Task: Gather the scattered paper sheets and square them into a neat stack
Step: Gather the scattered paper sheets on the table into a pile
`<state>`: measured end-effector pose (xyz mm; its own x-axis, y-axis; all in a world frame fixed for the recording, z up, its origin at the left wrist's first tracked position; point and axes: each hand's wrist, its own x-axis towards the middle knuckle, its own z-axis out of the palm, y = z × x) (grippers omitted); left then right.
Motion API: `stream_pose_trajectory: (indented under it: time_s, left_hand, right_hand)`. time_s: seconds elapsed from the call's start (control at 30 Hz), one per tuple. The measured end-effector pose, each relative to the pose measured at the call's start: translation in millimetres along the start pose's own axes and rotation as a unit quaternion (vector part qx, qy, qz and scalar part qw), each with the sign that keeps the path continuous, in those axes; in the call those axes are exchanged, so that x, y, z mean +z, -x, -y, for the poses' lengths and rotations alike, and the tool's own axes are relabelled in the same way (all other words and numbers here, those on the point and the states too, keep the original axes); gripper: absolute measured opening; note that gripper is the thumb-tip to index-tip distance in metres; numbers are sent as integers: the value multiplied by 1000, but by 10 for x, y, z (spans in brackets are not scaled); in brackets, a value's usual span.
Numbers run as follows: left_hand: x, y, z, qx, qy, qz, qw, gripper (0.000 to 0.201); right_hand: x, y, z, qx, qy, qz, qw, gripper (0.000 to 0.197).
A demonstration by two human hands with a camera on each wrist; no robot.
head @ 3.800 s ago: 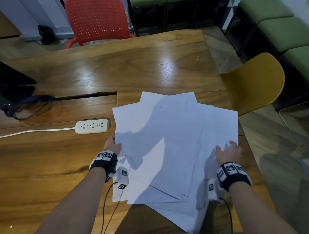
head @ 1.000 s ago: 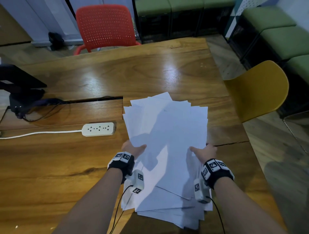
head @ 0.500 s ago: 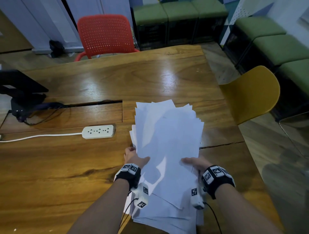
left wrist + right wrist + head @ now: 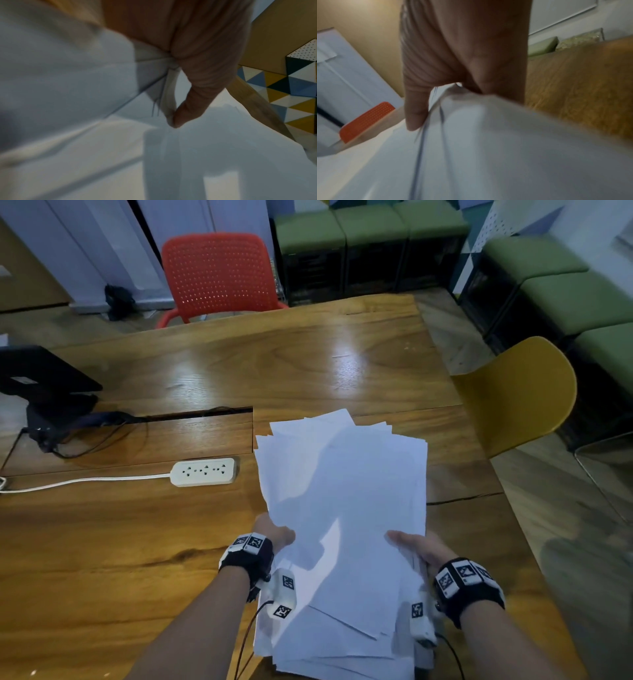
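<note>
A white power strip (image 4: 204, 472) is seen left of the paper sheets (image 4: 342, 508), near them but apart; a black device (image 4: 44, 378) lies far left. A red chair (image 4: 219, 275) and a yellow chair (image 4: 520, 392) are set around the wooden table (image 4: 137, 542); green seats (image 4: 565, 292) are behind. The uneven bundle is pinched at its side edges, thumbs on top, by the left hand (image 4: 274, 534) and right hand (image 4: 419, 547).

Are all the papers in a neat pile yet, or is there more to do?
Gathered: the paper sheets are in one bundle, none loose on the table. In hand: the left hand and right hand grip its two sides. Left to do: corners still fan out at the far and near ends, so the edges need squaring.
</note>
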<state>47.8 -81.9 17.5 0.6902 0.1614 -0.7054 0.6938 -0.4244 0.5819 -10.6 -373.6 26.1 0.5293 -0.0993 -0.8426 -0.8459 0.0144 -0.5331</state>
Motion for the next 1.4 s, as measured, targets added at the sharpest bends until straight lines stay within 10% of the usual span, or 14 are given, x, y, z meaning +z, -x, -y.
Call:
stream_pose_trajectory:
  time_s: [0.1,0.23,0.43,0.53,0.7,0.77,0.9,1.07,1.3,1.4]
  left_hand:
    - [-5,53,-9,-10,12,-1,1000,7]
    - [-152,55,55,-40,46,-35,998,48]
    - [-420,-32,223,-62,63,-61,994,81]
    - [-583,-83,298,-50,77,-58,994,91]
    - [-833,-5,157,21,138,-36,990,14]
    - [-850,-15,74,34,137,-6,990,20]
    - [-826,-41,-115,14,125,36,991,12]
    - [-798,-104,-258,20,81,93,992,25]
    - [-447,-209,-52,-5,2,12,1000,32]
    - [-351,-369,231,-51,-18,49,997,74]
  right_hand:
    - [131,58,83,-30,-32,-27,999,29]
    - [275,-180,27,-87,154,-149,973,89]
    - [514,-372,-56,-103,54,-124,985,114]
    - [524,-466,-96,-123,41,-74,989,95]
    - [614,-26,73,-112,-126,63,984,44]
    - [635,70,112,-84,-197,112,970,37]
    - [487,84,184,-81,-190,139,968,82]
    - [225,49,190,-133,-217,115,960,111]
    - [-94,-188,126,-92,-73,-80,990,38]
    - [-74,-266,-12,-56,24,-122,991,49]
